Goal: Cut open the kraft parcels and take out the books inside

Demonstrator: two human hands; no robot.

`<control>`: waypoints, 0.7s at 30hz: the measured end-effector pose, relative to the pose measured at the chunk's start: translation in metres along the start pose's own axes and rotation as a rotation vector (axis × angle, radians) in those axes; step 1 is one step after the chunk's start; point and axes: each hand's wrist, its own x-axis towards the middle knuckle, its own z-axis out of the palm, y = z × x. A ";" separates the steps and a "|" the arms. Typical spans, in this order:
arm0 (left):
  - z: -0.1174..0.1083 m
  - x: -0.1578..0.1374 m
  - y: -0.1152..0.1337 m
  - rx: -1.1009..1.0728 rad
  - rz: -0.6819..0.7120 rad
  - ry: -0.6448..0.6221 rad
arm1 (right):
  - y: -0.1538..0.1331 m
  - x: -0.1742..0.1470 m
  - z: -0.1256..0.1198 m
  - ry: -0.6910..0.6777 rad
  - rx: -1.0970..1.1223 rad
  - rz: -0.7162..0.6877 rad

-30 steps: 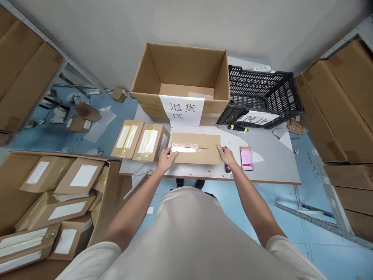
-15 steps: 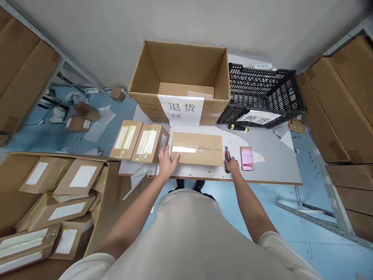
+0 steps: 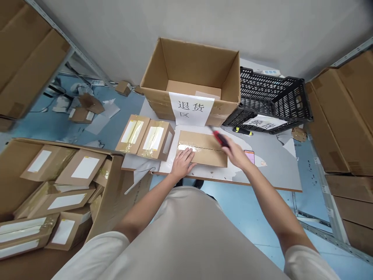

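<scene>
A taped cardboard box (image 3: 207,152) lies flat on the table in front of me, with a seam running along its top. My left hand (image 3: 183,160) rests on its left end, fingers stretched over the tape and white label. Above the box's right end, my right hand (image 3: 234,151) is closed around a red and black utility knife (image 3: 221,138), its front end pointing up and left, blurred by motion. Partly hidden behind my right hand is a phone (image 3: 250,156) with a lit screen.
Two labelled parcels (image 3: 155,139) stand left of the box. Behind are a large open carton (image 3: 190,99) with a paper sign and a black plastic crate (image 3: 271,101). A yellow-black cutter (image 3: 243,131) lies before the crate. At lower left, a big carton (image 3: 112,182) holds several parcels.
My right hand has lifted the utility knife off the table and brought it left over the box. My left hand has shifted from the box's left edge onto its top.
</scene>
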 end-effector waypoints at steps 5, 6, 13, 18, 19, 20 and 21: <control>0.001 0.000 -0.001 -0.051 -0.020 -0.001 | -0.065 0.058 0.024 -0.532 -0.450 -0.241; 0.001 0.000 0.000 -0.055 -0.023 -0.002 | -0.069 0.063 0.029 -0.574 -0.509 -0.251; -0.002 0.000 0.002 -0.065 -0.016 0.016 | -0.070 0.067 0.036 -0.599 -0.675 -0.250; -0.001 -0.001 0.001 -0.052 -0.004 0.036 | -0.071 0.072 0.035 -0.617 -0.673 -0.271; -0.001 -0.001 0.000 -0.055 -0.005 0.037 | -0.071 0.074 0.036 -0.623 -0.670 -0.278; 0.000 -0.001 0.000 -0.060 -0.009 0.035 | -0.072 0.076 0.037 -0.631 -0.664 -0.286; 0.000 -0.001 -0.001 -0.066 -0.013 0.030 | -0.073 0.078 0.038 -0.636 -0.654 -0.290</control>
